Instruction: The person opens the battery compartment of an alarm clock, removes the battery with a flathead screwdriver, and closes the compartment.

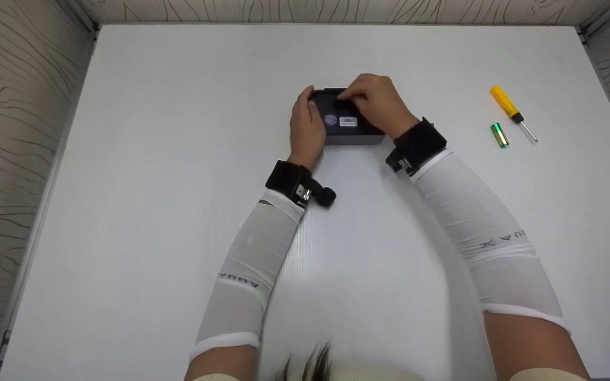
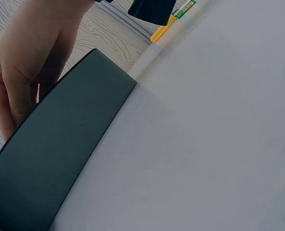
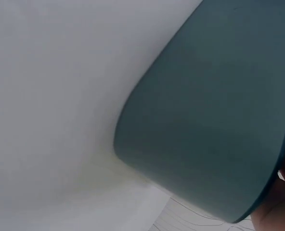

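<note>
A dark grey box-shaped device point(image 1: 349, 135) lies on the white table point(image 1: 178, 159), with a round mark and a white barcode label on its upper face. My left hand point(image 1: 305, 119) grips its left end, fingers curled over the far corner. My right hand point(image 1: 362, 98) reaches over the top, and its curled fingers hold the far part of the upper face; what is under them is hidden. The left wrist view shows the device's smooth side point(image 2: 60, 154) and my left hand point(image 2: 32, 53) against it. In the right wrist view the device's rounded wall point(image 3: 214, 110) fills the frame.
A yellow-handled screwdriver point(image 1: 507, 106) and a green battery point(image 1: 499, 135) lie at the right of the table, well apart from the hands; both show in the left wrist view, screwdriver point(image 2: 162, 30) and battery point(image 2: 185, 9). Patterned walls border the table's left, back and right.
</note>
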